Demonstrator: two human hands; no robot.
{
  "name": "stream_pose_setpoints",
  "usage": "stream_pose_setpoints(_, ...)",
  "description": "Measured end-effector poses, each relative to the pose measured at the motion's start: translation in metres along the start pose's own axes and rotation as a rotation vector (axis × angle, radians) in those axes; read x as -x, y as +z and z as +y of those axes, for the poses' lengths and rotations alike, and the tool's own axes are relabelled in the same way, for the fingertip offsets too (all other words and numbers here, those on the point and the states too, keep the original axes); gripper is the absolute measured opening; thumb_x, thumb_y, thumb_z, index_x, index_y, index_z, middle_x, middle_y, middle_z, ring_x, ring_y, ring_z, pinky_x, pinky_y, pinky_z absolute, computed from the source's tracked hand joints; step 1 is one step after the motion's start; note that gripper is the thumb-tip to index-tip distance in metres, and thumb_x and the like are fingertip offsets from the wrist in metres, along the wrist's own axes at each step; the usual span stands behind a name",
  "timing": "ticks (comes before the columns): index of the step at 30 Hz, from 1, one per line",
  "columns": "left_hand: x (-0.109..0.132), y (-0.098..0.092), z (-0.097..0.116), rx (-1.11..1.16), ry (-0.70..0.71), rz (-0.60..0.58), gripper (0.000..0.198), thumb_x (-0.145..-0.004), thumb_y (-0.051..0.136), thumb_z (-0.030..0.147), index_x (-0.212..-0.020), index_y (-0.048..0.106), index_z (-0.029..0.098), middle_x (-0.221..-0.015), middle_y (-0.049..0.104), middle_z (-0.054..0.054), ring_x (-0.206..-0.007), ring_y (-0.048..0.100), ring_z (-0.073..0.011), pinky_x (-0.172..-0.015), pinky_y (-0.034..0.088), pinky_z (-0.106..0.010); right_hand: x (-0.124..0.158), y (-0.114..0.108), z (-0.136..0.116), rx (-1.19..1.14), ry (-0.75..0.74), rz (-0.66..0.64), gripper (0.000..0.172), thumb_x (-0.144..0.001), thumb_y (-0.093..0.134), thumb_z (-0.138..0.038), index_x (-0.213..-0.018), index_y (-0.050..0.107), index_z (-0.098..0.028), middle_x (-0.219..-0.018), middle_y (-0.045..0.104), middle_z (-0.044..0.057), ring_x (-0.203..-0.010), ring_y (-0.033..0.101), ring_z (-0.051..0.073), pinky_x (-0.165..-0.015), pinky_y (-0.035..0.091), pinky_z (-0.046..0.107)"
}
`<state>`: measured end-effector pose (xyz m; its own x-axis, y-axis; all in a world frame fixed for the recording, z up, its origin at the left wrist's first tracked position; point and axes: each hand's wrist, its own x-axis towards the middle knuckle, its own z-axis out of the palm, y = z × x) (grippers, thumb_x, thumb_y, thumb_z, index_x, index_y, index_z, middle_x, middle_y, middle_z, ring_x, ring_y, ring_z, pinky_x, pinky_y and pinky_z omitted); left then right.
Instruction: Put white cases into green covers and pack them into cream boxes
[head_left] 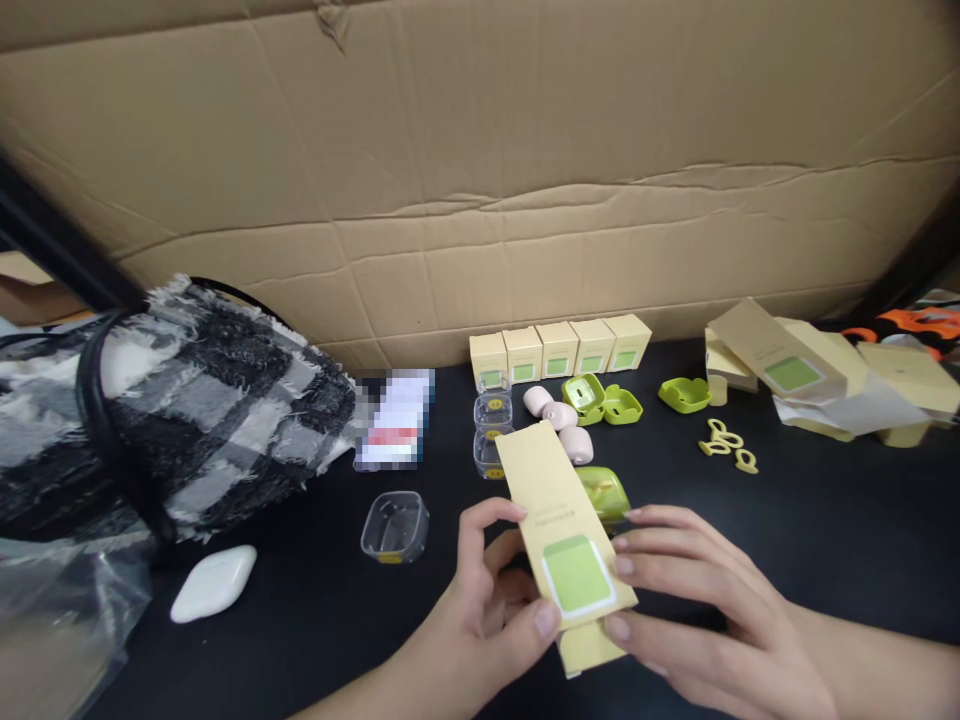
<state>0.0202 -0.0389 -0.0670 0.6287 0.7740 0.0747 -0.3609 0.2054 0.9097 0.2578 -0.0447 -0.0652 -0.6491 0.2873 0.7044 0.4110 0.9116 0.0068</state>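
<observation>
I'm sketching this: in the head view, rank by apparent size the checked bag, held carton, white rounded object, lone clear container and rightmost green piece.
1. Checked bag
2. Held carton
3. White rounded object, lone clear container: too alike to rank
4. Rightmost green piece

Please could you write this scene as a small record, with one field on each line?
Left hand: grips the long yellow box
Right hand: touches its right side
Box state: tilted, green square toward the camera, near-end flap out
Back row: five small yellow boxes before a cardboard wall
Middle: clear tubs, pink pieces, green cases
Right side: yellow loops, heap of cartons
Left side: white case, checked bag
</observation>
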Motion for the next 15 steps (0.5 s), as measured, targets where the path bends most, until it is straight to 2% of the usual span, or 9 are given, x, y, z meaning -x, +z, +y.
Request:
stream_pose_setpoints(3, 0.002, -0.001, -0.004, -0.101, 0.02, -0.037, 0.071, -0.071, 0.08, 0.02, -0.117, 0.029, 0.039, -0.129, 0.05, -0.004, -0.101, 0.063, -0.0189, -0.085, 0.05, -0.036, 0.001, 0.0, 0.001, -0.016, -0.007, 0.004, 0.032, -0.088, 0.053, -0.009, -0.117, 0.063, -0.019, -0.106, 0.065, 0.008, -0.113, 0.056, 0.021, -0.102, 0.043, 0.043)
stream_pose_setpoints(5, 0.002, -0.002, -0.006, -0.15, 0.037, -0.039, 0.08, -0.065, 0.08, 0.011, -0.118, 0.028, 0.039, -0.13, 0.048, -0.005, -0.099, 0.063, -0.0189, -0.083, 0.05, -0.036, 0.001, 0.0, 0.0, -0.017, 0.0, 0.005, 0.03, -0.089, 0.05, -0.009, -0.114, 0.064, -0.019, -0.103, 0.066, 0.007, -0.11, 0.058, 0.02, -0.102, 0.043, 0.043)
stream_pose_setpoints(10, 0.001, -0.003, -0.012, -0.213, 0.076, -0.005, 0.074, -0.068, 0.066, 0.0, -0.117, 0.027, 0.039, -0.122, 0.053, -0.003, -0.087, 0.065, -0.0127, -0.077, 0.052, -0.029, -0.001, -0.001, -0.003, -0.017, 0.056, 0.019, 0.027, -0.091, 0.048, -0.01, -0.11, 0.063, -0.021, -0.099, 0.069, 0.006, -0.107, 0.062, 0.017, -0.101, 0.044, 0.041)
stream_pose_setpoints(15, 0.0, -0.001, -0.012, -0.209, 0.119, 0.004, 0.071, -0.068, 0.064, -0.002, -0.117, 0.029, 0.037, -0.122, 0.054, -0.003, -0.084, 0.064, -0.0102, -0.072, 0.051, -0.022, -0.003, -0.002, 0.0, -0.069, -0.001, -0.001, 0.027, -0.09, 0.053, -0.009, -0.116, 0.06, -0.012, -0.098, 0.07, 0.009, -0.102, 0.065, 0.017, -0.095, 0.051, 0.034)
